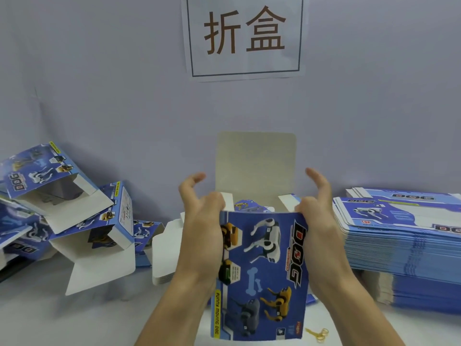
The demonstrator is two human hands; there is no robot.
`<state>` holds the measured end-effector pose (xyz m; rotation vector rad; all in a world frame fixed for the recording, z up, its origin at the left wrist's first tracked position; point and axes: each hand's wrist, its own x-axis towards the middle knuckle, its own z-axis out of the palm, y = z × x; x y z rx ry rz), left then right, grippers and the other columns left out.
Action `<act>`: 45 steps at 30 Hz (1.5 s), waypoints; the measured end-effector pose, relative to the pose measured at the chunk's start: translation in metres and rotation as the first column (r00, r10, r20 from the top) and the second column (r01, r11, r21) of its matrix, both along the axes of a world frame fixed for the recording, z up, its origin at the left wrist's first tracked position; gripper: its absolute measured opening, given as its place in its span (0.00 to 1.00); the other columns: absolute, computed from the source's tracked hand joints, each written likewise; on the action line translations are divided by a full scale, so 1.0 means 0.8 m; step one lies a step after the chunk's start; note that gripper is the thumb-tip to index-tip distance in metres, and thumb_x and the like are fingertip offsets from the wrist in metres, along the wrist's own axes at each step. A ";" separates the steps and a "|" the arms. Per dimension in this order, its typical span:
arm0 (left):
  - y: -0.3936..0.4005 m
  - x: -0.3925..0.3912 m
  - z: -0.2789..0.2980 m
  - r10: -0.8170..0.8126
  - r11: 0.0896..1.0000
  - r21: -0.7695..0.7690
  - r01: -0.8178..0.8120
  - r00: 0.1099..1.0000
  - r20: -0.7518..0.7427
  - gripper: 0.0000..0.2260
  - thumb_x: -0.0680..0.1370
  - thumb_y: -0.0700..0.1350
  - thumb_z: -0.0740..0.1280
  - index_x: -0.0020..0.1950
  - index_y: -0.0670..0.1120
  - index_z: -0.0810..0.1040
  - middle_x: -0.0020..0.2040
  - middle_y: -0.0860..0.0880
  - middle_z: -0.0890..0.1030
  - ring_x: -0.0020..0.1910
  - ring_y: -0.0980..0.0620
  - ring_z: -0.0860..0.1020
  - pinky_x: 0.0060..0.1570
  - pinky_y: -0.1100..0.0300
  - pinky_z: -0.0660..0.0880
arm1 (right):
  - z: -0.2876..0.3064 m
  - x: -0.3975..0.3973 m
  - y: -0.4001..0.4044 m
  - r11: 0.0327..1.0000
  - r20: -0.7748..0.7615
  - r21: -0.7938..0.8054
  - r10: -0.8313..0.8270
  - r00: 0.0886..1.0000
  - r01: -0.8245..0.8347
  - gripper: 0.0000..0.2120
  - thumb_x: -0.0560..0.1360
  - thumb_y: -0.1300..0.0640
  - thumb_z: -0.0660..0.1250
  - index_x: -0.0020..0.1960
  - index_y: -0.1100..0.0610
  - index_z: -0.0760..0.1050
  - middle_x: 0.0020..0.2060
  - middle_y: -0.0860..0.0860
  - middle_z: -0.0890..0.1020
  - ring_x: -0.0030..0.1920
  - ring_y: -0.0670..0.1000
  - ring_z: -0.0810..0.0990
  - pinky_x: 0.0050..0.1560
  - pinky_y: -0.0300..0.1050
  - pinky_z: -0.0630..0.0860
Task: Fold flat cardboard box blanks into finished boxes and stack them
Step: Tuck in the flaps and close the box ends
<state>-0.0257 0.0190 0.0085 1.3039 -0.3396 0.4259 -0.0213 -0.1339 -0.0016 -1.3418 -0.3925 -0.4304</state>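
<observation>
I have both hands on one blue box at the middle of my view, held above the white table. My left hand grips its left edge with the thumb on the printed front, the index finger lifted and curled free at 11 o'clock of the box. My right hand grips the right edge the same way, its index finger raised at 1 o'clock. The hands sit apart, one on each side of the box.

The box stands opened into a tube, printed face toward me with toy dogs and the word DOG. Its big plain top flap stands upright at 12 o'clock, and two small side flaps stick out just beside my fingers.

At 9 o'clock a heap of folded boxes lies tumbled against the wall, open ends and white flaps showing. At 3 o'clock a tall stack of flat blanks rests on the table, well apart from the heap. A few more white flaps lie behind my left wrist. A paper sign with two large characters hangs on the wall at 12 o'clock. Something small and gold lies on the table at 5 o'clock; I cannot tell what it is.
</observation>
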 end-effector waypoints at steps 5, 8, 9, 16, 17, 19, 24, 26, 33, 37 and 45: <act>0.001 -0.002 0.001 -0.064 0.995 -0.066 0.070 0.995 0.082 0.14 0.73 0.51 0.60 0.56 0.61 0.78 0.37 0.39 0.74 0.38 0.42 0.75 0.36 0.48 0.74 | -0.001 -0.004 0.001 0.977 0.028 0.141 0.155 0.987 -0.158 0.14 0.72 0.47 0.59 0.54 0.42 0.78 0.34 0.54 0.80 0.32 0.56 0.81 0.33 0.51 0.78; 0.000 -0.003 -0.002 -0.066 0.987 -0.143 0.080 0.993 0.102 0.17 0.69 0.64 0.63 0.44 0.52 0.76 0.46 0.50 0.80 0.41 0.44 0.78 0.31 0.55 0.73 | -0.006 -0.005 0.000 0.943 0.076 0.241 0.217 0.973 -0.229 0.19 0.74 0.38 0.60 0.51 0.54 0.75 0.36 0.56 0.83 0.34 0.57 0.83 0.33 0.49 0.79; 0.000 -0.003 -0.003 -0.079 0.988 -0.128 0.092 0.992 0.100 0.17 0.67 0.65 0.64 0.43 0.52 0.75 0.45 0.52 0.80 0.39 0.48 0.79 0.28 0.57 0.73 | -0.006 -0.005 -0.001 0.950 0.084 0.212 0.215 0.973 -0.229 0.21 0.73 0.38 0.61 0.52 0.56 0.73 0.37 0.58 0.83 0.35 0.57 0.83 0.33 0.49 0.79; 0.018 -0.006 -0.007 -0.062 0.983 0.182 0.026 0.979 0.193 0.17 0.74 0.59 0.69 0.61 0.57 0.74 0.50 0.43 0.81 0.47 0.37 0.83 0.35 0.45 0.80 | -0.011 -0.004 -0.007 0.982 0.182 0.069 0.162 0.970 -0.177 0.13 0.74 0.53 0.64 0.58 0.49 0.78 0.52 0.58 0.84 0.44 0.58 0.86 0.33 0.45 0.82; 0.023 -0.006 -0.007 -0.062 0.976 0.218 0.016 0.977 0.203 0.18 0.75 0.60 0.69 0.63 0.58 0.74 0.51 0.45 0.82 0.48 0.42 0.84 0.35 0.51 0.81 | -0.014 -0.005 -0.009 0.987 0.201 0.064 0.132 0.971 -0.147 0.13 0.74 0.51 0.65 0.58 0.48 0.79 0.52 0.56 0.85 0.45 0.58 0.87 0.34 0.45 0.82; 0.029 -0.005 -0.005 -0.066 0.963 0.268 0.006 0.974 0.215 0.17 0.76 0.60 0.67 0.63 0.57 0.75 0.52 0.46 0.81 0.49 0.47 0.85 0.35 0.60 0.80 | -0.014 -0.004 -0.010 0.994 0.204 0.033 0.097 0.974 -0.106 0.14 0.75 0.48 0.63 0.59 0.47 0.79 0.51 0.55 0.85 0.46 0.59 0.86 0.36 0.48 0.83; 0.022 0.000 -0.011 -0.073 0.965 0.262 0.023 0.980 0.184 0.18 0.72 0.57 0.66 0.58 0.52 0.75 0.57 0.40 0.79 0.49 0.50 0.84 0.32 0.63 0.79 | -0.018 0.000 -0.002 0.993 0.124 -0.019 0.121 0.985 -0.119 0.23 0.67 0.33 0.72 0.57 0.43 0.77 0.52 0.55 0.85 0.47 0.57 0.87 0.38 0.44 0.83; 0.017 0.002 -0.013 -0.081 0.971 0.236 0.036 0.979 0.187 0.17 0.72 0.55 0.66 0.59 0.50 0.75 0.52 0.41 0.80 0.43 0.54 0.83 0.30 0.67 0.76 | -0.019 0.002 -0.002 0.992 0.128 -0.004 0.125 0.984 -0.126 0.21 0.67 0.38 0.70 0.58 0.43 0.77 0.52 0.56 0.85 0.47 0.58 0.87 0.38 0.45 0.83; 0.036 0.004 -0.007 0.005 0.916 0.382 -0.126 0.953 0.302 0.15 0.77 0.58 0.66 0.60 0.53 0.74 0.48 0.52 0.84 0.47 0.50 0.85 0.37 0.52 0.83 | -0.021 0.008 -0.009 0.993 0.172 -0.011 0.114 0.979 -0.114 0.21 0.69 0.45 0.72 0.61 0.47 0.77 0.53 0.56 0.85 0.49 0.60 0.86 0.40 0.51 0.84; 0.036 0.002 -0.005 -0.017 0.912 0.395 -0.108 0.954 0.300 0.18 0.76 0.57 0.67 0.65 0.58 0.71 0.58 0.51 0.81 0.53 0.50 0.83 0.42 0.55 0.83 | -0.024 0.013 -0.009 0.994 0.179 0.023 0.100 0.979 -0.105 0.20 0.69 0.49 0.76 0.59 0.49 0.78 0.52 0.58 0.85 0.47 0.61 0.87 0.39 0.51 0.83; 0.070 -0.014 0.003 -0.258 0.536 0.727 0.430 0.903 -0.344 0.31 0.61 0.61 0.77 0.63 0.65 0.73 0.48 0.62 0.82 0.45 0.63 0.80 0.49 0.63 0.78 | -0.012 0.016 -0.058 0.936 -0.103 0.351 0.030 0.994 0.008 0.17 0.83 0.44 0.58 0.57 0.52 0.81 0.35 0.40 0.85 0.35 0.39 0.83 0.34 0.33 0.80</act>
